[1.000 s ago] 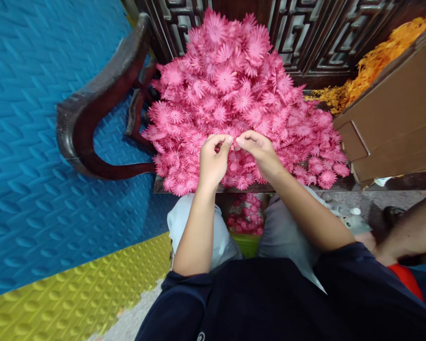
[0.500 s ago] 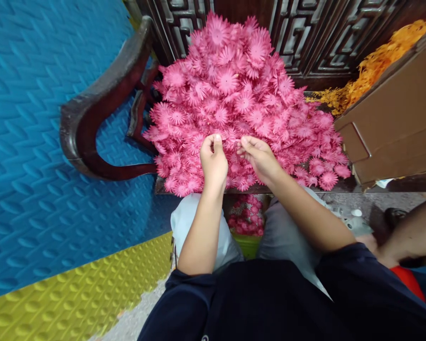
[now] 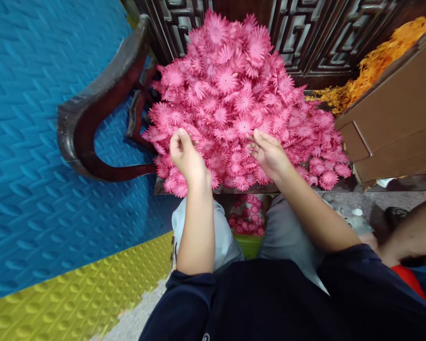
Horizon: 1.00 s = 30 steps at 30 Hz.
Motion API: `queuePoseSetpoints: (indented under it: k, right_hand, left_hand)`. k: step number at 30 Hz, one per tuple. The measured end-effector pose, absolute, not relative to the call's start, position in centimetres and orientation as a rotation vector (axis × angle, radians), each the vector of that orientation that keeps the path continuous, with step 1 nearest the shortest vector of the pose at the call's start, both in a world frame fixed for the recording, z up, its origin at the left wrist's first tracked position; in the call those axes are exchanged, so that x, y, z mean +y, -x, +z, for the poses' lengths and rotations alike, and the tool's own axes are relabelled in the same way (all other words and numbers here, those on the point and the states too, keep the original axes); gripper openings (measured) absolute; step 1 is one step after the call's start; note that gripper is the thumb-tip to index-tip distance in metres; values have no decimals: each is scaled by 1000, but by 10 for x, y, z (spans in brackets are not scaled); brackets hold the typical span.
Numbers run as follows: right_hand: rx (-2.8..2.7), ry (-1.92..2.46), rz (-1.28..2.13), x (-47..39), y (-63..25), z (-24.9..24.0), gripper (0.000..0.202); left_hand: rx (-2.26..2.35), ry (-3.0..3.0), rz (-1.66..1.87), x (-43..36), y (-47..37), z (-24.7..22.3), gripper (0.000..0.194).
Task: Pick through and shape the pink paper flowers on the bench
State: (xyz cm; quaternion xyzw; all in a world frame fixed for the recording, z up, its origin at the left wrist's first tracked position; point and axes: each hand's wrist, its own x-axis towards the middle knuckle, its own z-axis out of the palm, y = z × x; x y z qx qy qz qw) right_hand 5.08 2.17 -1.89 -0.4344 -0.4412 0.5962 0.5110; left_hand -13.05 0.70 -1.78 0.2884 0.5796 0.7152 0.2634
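A big heap of pink artificial flowers (image 3: 220, 116) with thin pointed petals and small centre holes lies on a dark wooden seat (image 3: 291, 188). Over its left front is my left hand (image 3: 186, 154), thumb and fingers closed in a pinch. Pink petals show by its fingertips, but whether it holds them I cannot make out against the heap. My right hand (image 3: 270, 154) is over the middle right of the heap. Its thumb and forefinger pinch the edge of a single pink flower (image 3: 244, 124), while the other fingers curl loosely. The hands are apart.
A curved dark wooden armrest (image 3: 74, 128) stands at the left. At the right is a cardboard box (image 3: 394, 113) beside orange strands (image 3: 379, 64). More pink flowers (image 3: 246, 220) lie below, between my knees. Another person's leg (image 3: 415, 232) is at the lower right.
My hands have parted: the left has moved left, the right slightly right. The pink flower at my right fingertips now shows face up between them.
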Motion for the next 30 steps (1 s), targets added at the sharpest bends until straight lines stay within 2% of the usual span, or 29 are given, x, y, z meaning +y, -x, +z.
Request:
queuePoseSetpoints:
  k: [6,12,16,30]
  right_hand:
    - [-943,1033,1561,17,-45,-15,38]
    - [-994,1009,1597,16,-45,-13,41]
    - [-1058,969,1624,13,-43,-10,39]
    - [-1174,864,1693,8,-45,5,39]
  left_hand:
    - [1536,-962,1787,-7,103,0,52]
    - [1585,-1434,1702,-23,85,19,16]
    - [1522,-1552,1617,-24,84,20,6]
    - [1225,-1374,1385,-18,93,11,11]
